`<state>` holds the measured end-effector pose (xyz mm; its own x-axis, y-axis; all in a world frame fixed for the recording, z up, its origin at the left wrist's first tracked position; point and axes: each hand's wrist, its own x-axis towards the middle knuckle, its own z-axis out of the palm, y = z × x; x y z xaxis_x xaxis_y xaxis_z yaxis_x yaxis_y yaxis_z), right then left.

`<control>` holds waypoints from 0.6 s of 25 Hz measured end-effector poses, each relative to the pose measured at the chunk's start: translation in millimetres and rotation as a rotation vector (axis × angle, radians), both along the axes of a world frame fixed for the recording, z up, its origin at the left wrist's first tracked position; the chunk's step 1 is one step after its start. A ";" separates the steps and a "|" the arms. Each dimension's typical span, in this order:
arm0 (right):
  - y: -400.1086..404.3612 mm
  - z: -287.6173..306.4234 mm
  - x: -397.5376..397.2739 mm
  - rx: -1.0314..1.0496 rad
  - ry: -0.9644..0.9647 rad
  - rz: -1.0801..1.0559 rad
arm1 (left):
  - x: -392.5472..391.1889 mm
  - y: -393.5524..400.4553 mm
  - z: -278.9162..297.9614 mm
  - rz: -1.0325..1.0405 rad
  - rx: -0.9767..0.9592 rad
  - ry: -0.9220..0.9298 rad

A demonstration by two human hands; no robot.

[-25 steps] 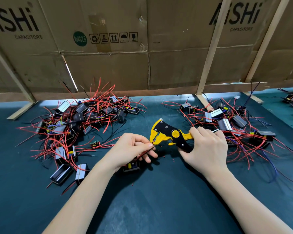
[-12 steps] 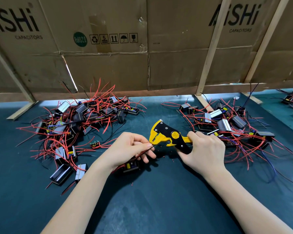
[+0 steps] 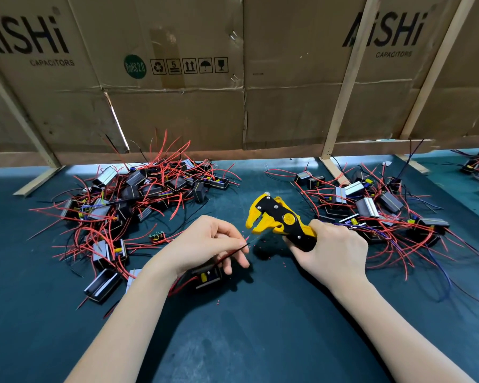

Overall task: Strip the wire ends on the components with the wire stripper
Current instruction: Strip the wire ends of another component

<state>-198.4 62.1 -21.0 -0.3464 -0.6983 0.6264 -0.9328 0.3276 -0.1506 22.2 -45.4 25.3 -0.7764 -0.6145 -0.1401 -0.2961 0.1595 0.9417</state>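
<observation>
Left hand (image 3: 205, 244) fingers pinched — right hand (image 3: 332, 250) fingers curled, gripping; forearms converging.

I see the yellow-and-black wire stripper (image 3: 280, 218) raised off the mat, head pointing left, jaws apart. Just left of it, a red wire (image 3: 234, 251) end angles up from a small black component (image 3: 207, 276) resting on the mat.

A dark green surface (image 3: 260, 341) carries two heaps of black components with red wires: one heap on the left (image 3: 138, 200), another on the right (image 3: 371, 208). Small red insulation bits (image 3: 284, 263) lie scattered between them, and wooden struts (image 3: 333, 170) rest at the back edge.
</observation>
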 end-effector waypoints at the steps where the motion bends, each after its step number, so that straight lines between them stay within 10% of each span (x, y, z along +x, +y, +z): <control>1: 0.9 0.4 -2.4 0.005 -0.022 -0.021 | 1.0 -0.4 0.6 0.003 0.004 -0.014; 15: 3.1 3.5 -6.5 0.057 -0.087 -0.040 | -5.4 -2.3 -13.5 0.197 -0.261 -0.128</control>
<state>-204.9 65.2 -17.6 -0.4258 -0.7165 0.5526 -0.9031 0.3743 -0.2106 16.8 -47.7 11.8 -0.6258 -0.7786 -0.0471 -0.4585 0.3183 0.8297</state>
